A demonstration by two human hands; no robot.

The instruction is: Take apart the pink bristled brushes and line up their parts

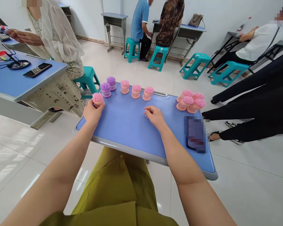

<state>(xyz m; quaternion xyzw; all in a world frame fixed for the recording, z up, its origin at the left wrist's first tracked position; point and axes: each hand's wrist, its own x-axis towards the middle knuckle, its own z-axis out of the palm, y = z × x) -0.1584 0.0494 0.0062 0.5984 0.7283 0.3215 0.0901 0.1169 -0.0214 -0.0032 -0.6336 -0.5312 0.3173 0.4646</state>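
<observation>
My left hand (93, 113) is closed around a pink bristled brush (97, 99), like a scalp massager, at the left end of the blue desk (124, 122). Just beyond it stand two purple brushes (106, 89) of the same shape. Three pink brushes (136, 91) stand in a row along the far edge, bristles up. Over the middle of the desk, my right hand (155, 116) has its fingers curled together, and nothing shows in them. Several more pink brushes (188, 102) are bunched at the right end; the nearest ones partly cover those behind.
A phone (195, 135), partly blurred, lies at the desk's right side. On the left, another desk (14, 78) carries a phone (37, 70) and a black stand, with a seated person beside it. A person in black trousers stands close at right. Teal stools (195, 66) and seated people are farther back.
</observation>
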